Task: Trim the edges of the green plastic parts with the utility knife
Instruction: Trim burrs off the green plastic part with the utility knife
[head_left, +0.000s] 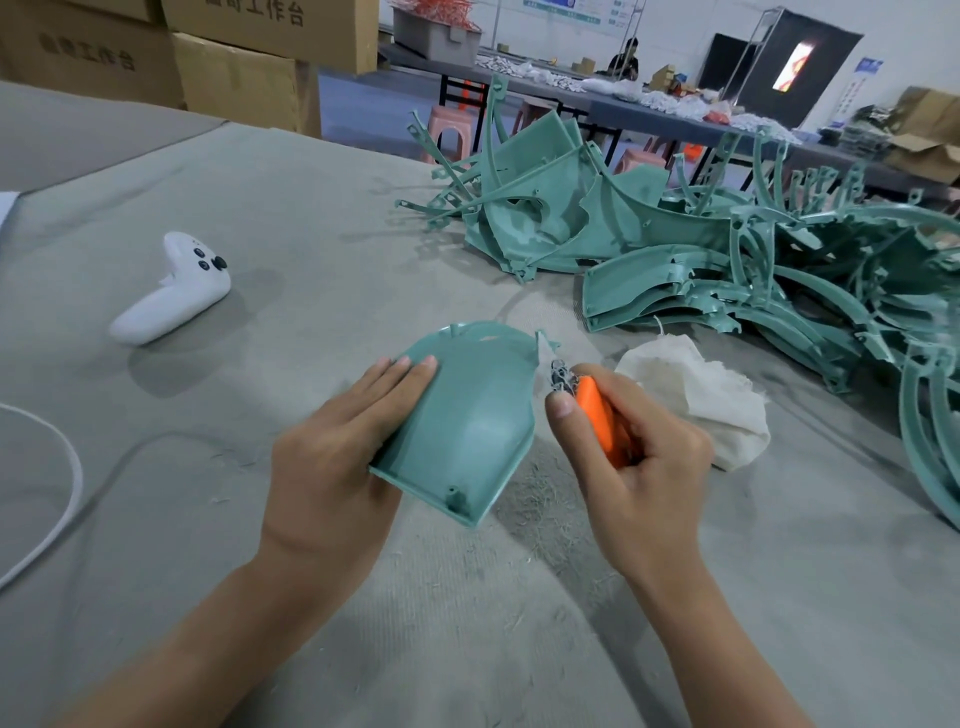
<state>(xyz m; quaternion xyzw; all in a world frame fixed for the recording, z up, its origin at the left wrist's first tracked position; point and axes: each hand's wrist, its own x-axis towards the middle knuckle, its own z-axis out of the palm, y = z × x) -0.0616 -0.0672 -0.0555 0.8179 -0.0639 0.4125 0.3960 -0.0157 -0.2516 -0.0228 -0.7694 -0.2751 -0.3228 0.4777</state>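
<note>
Many green plastic parts (727, 270) lie heaped at the far right of the bench (260, 182). One shell-shaped green part (478, 415) is held tilted just above the bench, near centre. It is judged thin-walled, light and fairly stiff, with a smooth face liable to slip; hold it by the broad face, clear of the edge being cut. Left hand (337, 452): fingers straight across the part's left side, thumb hidden beneath, evidently pinching it. Right hand (639, 457): fingers curled tightly round the orange utility knife (597, 410), tip beside the part's right edge.
</note>
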